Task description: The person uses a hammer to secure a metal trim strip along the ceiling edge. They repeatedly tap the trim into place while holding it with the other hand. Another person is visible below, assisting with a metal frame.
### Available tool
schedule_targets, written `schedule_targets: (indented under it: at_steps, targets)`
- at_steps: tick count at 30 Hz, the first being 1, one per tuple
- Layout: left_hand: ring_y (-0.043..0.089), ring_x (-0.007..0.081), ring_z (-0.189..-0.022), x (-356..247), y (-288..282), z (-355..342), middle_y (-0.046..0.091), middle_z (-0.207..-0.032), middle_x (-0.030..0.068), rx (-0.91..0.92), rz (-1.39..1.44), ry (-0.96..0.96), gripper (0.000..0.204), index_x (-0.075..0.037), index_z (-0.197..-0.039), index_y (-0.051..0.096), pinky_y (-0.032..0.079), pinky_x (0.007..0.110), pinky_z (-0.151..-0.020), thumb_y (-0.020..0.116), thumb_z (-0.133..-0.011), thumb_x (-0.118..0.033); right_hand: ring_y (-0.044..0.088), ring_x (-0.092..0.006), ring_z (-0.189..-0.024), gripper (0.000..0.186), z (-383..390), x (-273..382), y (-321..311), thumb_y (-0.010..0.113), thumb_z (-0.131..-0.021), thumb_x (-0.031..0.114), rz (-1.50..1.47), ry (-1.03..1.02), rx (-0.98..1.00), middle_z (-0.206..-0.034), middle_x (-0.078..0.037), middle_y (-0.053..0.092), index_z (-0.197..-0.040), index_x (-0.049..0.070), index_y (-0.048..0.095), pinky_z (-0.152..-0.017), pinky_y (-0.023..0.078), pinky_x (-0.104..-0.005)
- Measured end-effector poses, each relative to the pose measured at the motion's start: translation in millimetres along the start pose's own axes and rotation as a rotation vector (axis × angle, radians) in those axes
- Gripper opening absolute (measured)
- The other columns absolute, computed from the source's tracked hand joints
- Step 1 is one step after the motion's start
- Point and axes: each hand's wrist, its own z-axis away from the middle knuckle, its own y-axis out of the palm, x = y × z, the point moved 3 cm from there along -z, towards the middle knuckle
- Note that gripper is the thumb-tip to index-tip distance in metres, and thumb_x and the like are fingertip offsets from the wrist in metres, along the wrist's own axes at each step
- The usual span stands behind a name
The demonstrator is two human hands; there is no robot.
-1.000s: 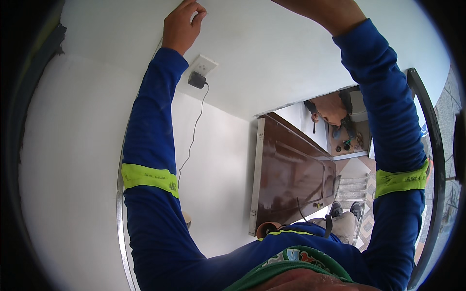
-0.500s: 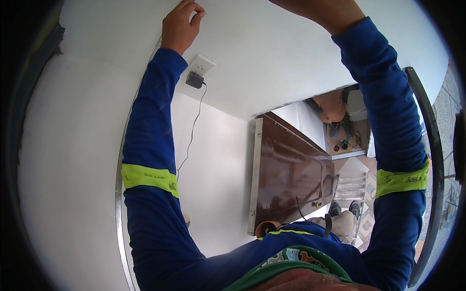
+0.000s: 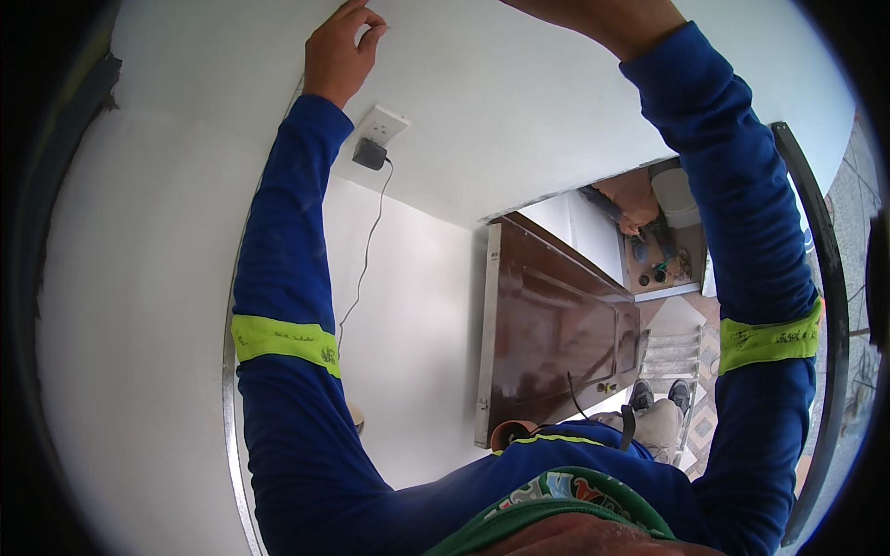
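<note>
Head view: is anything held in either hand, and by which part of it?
It cannot be told: the left hand is curled, but no object shows clearly in it; the right hand is cut off by the top edge.

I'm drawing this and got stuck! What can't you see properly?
In the head view:
Right hand: fingers cut off by the top edge.
Left hand: too small to tell if it pinches anything.
Cord: lower end hidden behind the left sleeve.
Other person: partly hidden by the wall.
Small floor things: too tiny to name.
</note>
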Motion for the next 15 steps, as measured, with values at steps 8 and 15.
schedule_targets:
  at_steps: [8,15]
  targets:
    - [0.069,0.0333,-0.105,7.6,-2.3,-0.6,0.072,-0.119,0.0142,0.032,-0.031,-0.006,0.007,-0.004,-0.097,0.065,0.055,0.038,-0.089,0.069,-0.091,-0.005,0.056,-0.0211,-0.047,0.027,18.2,-32.0,18.2,0.056,-0.107,0.024,-0.172,0.156,-0.103,-0.06,-0.009,0.059,-0.098,-0.001,0.058,-0.046,0.048,-0.0368]
    - [0.068,0.0323,-0.085,11.6,-2.1,1.3,0.069,-0.098,0.0064,0.014,0.118,-0.112,0.01,-0.009,-0.108,0.06,0.055,0.039,-0.077,0.062,-0.098,-0.011,0.055,-0.0243,-0.051,0.026,15.9,-51.9,34.9,0.056,-0.107,0.028,-0.029,0.038,-0.256,-0.061,-0.01,0.057,-0.097,0.004,0.054,-0.046,0.046,-0.0384]
